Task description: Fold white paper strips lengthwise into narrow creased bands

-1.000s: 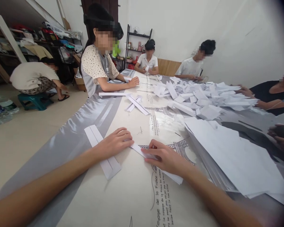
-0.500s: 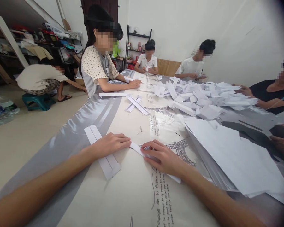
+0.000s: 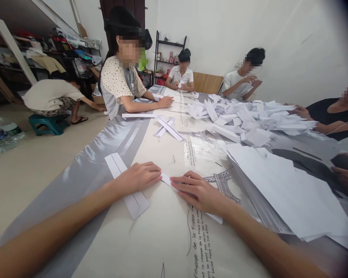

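Pressing flat on a narrow paper strip (image 3: 169,181) near the tabletop's (image 3: 150,239) near edge, the left hand (image 3: 139,177) and right hand (image 3: 198,191) are shown with fingers extended, the grip of neither closed around anything. One finished folded strip (image 3: 127,184) is seen lying partly under the left hand, so the fold in hand is judged midway. A large stack of unfolded sheets (image 3: 287,193) toward the right edge is judged still to be worked, while a heap of folded pieces (image 3: 249,121) lies toward the far edge.
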Demonstrator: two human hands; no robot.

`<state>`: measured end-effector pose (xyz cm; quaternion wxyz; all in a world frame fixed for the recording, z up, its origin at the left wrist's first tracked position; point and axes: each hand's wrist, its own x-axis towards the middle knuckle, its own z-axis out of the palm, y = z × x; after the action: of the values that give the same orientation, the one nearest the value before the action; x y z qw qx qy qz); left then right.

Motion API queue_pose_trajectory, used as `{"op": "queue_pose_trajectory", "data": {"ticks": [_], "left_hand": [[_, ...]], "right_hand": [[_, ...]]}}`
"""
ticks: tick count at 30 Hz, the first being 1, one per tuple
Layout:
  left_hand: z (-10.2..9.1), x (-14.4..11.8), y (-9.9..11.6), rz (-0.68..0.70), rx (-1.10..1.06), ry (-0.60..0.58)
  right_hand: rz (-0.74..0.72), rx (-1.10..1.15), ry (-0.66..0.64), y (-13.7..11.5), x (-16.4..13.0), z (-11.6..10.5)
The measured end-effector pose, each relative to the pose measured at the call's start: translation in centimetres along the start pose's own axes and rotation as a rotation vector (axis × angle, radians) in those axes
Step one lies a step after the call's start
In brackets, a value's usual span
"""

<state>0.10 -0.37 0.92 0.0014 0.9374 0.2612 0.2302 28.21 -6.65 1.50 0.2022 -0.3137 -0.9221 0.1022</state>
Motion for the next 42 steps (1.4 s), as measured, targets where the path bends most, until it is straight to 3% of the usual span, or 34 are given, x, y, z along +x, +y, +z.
{"op": "queue_pose_trajectory", "data": {"ticks": [9, 26, 37, 42], "left_hand": [[1.3, 0.3, 2.9, -0.146, 0.311, -0.113], [2.1, 0.3, 2.4, -0.372, 0.133, -0.12], [1.0, 0.6, 1.3, -0.37, 0.094, -0.304], [1.2, 0.6, 1.4, -0.374, 0.1, -0.289]], "right_hand": [[0.078, 0.042, 0.073, 0.0, 0.6, 1.0], [0.164, 0.176, 0.139, -0.2, 1.3, 1.8], [0.156, 0.202, 0.072, -0.6, 1.3, 1.6], [0.147, 0.203, 0.074, -0.4, 1.1, 2.1]]}}
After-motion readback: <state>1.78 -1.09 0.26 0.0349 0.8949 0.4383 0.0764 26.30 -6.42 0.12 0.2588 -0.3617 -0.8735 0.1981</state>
